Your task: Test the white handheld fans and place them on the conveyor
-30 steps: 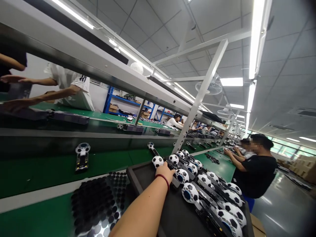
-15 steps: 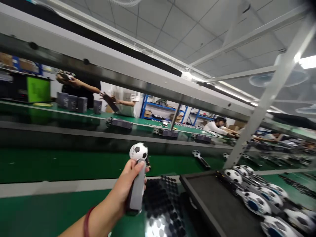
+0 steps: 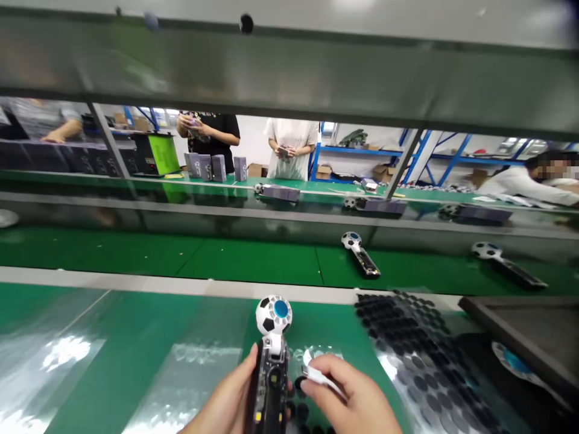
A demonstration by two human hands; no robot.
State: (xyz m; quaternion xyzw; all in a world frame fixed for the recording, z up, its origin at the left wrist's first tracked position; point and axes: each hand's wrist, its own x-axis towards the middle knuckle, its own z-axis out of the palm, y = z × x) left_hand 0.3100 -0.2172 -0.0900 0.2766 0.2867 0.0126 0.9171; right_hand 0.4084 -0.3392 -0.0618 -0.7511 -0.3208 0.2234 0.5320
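My left hand [image 3: 233, 386] is closed around the handle of a handheld device [image 3: 271, 377] with a football-patterned round head and a blue disc in it. The handle's open side faces me, showing a circuit board and small yellow parts. Just right of the handle, my right hand [image 3: 355, 395] pinches a white cable plug [image 3: 316, 375] between thumb and fingers. The plug's metal tip points toward the device; a small gap appears between them. Below the plug, black round pads [image 3: 302, 412] show on a clear sheet, partly hidden by my right hand.
More black round pads [image 3: 420, 367] lie at right beside a dark tray [image 3: 529, 313]. Two similar devices [image 3: 362, 256] lie on the green conveyor [image 3: 217, 259]. Across the line, people stand near grey boxes [image 3: 205, 167]. A metal beam [image 3: 289, 78] spans overhead.
The view has turned left and levelled. The device in my left hand has come lower and turned, showing its circuit board instead of the grey casing. My right hand has appeared with the cable plug.
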